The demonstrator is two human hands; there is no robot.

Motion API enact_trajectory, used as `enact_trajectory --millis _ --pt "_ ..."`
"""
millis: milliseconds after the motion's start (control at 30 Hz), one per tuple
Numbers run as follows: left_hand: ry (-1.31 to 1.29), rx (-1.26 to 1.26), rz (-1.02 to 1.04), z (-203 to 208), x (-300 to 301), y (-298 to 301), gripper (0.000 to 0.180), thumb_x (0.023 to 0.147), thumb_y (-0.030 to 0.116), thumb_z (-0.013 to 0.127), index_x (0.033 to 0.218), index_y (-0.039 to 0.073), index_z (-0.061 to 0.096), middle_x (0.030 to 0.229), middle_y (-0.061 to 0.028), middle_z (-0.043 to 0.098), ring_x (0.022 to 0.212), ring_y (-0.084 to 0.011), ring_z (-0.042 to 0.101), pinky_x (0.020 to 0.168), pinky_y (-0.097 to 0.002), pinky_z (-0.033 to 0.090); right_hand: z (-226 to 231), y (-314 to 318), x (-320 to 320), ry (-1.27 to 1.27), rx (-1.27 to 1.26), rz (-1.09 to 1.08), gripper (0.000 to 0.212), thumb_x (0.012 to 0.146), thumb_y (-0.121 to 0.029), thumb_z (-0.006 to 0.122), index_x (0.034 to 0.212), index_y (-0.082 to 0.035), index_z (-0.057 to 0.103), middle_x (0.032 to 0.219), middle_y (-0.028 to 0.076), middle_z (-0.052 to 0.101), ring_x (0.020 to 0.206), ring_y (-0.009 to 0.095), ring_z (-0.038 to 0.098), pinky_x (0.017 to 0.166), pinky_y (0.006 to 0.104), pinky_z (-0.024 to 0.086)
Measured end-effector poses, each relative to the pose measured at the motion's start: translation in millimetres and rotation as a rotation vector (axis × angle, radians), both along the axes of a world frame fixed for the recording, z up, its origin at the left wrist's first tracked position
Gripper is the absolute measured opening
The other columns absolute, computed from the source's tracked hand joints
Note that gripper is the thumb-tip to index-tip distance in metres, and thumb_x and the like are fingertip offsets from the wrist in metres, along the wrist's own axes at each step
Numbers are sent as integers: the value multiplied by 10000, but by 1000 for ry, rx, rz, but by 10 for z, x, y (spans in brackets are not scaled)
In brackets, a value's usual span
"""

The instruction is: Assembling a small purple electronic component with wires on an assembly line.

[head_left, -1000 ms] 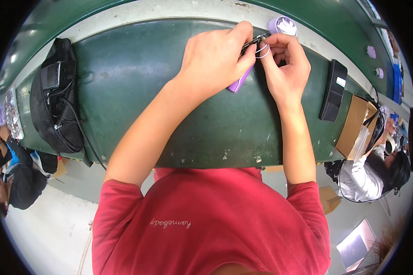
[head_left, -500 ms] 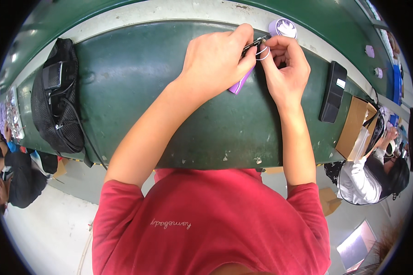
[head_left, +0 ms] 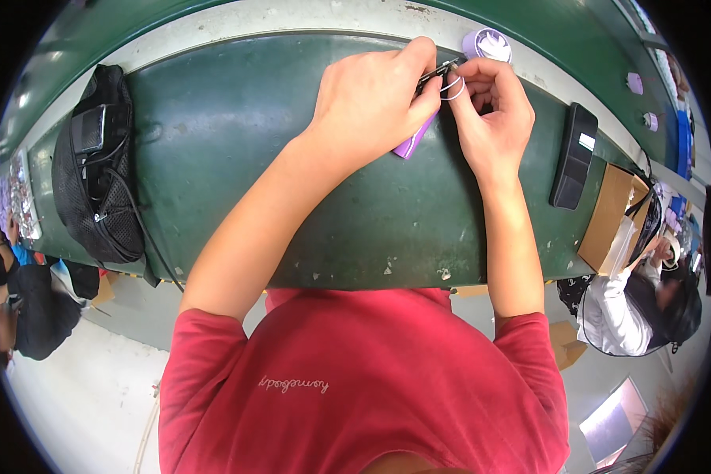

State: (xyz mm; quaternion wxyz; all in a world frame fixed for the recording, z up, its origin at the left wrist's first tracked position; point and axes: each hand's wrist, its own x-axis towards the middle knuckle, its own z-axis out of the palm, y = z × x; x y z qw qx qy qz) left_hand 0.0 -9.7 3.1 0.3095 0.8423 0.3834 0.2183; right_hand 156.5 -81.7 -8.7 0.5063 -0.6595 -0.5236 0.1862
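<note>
My left hand (head_left: 375, 99) is closed, thumb and fingers pinching a thin dark strip (head_left: 441, 73) that looks like a small circuit board. Below its fingers a flat purple piece (head_left: 412, 142) sticks out over the green tabletop; how it joins the strip is hidden. A white wire (head_left: 453, 96) loops between the two hands. Thumb and index of my right hand (head_left: 496, 114) pinch at the strip's far end, where the wire runs in; its other fingers are curled. Just beyond the hands stands a round lilac container (head_left: 486, 46) with white pieces inside.
A black mesh bag (head_left: 103, 182) with a device and cable lies on the left of the green table (head_left: 371, 229). On the right are a black rectangular case (head_left: 573, 158) and an open cardboard box (head_left: 608, 217). Other people sit at both sides, one in white sleeves (head_left: 616, 316).
Both hands keep nearly the same pose, with only slight finger movement at the strip's end. The person at the right has shifted their hands a little.
</note>
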Motion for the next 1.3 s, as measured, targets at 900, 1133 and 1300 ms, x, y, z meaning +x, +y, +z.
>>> enact_trajectory --millis 900,1133,1300 --pt "-40 37 2 -32 2 0 219 909 278 716 949 92 607 725 -77 693 646 -300 676 590 -401 515 -6 -14 -1 14 -35 -14 143 857 14 746 974 -6 665 879 19 666 687 59 591 570 206 454" --pt "-41 55 1 -37 16 4 221 909 279 720 949 93 608 720 -74 690 634 -296 671 572 -398 508 13 -13 9 0 -38 -15 151 854 11 751 976 -4 663 883 17 668 688 58 594 569 207 456" --pt "-43 43 2 -48 -1 8 223 908 282 721 947 93 611 722 -74 691 633 -298 671 580 -398 509 -3 -1 -13 23 -15 -2 154 852 10 754 976 -6 664 882 18 669 682 57 594 569 207 460"
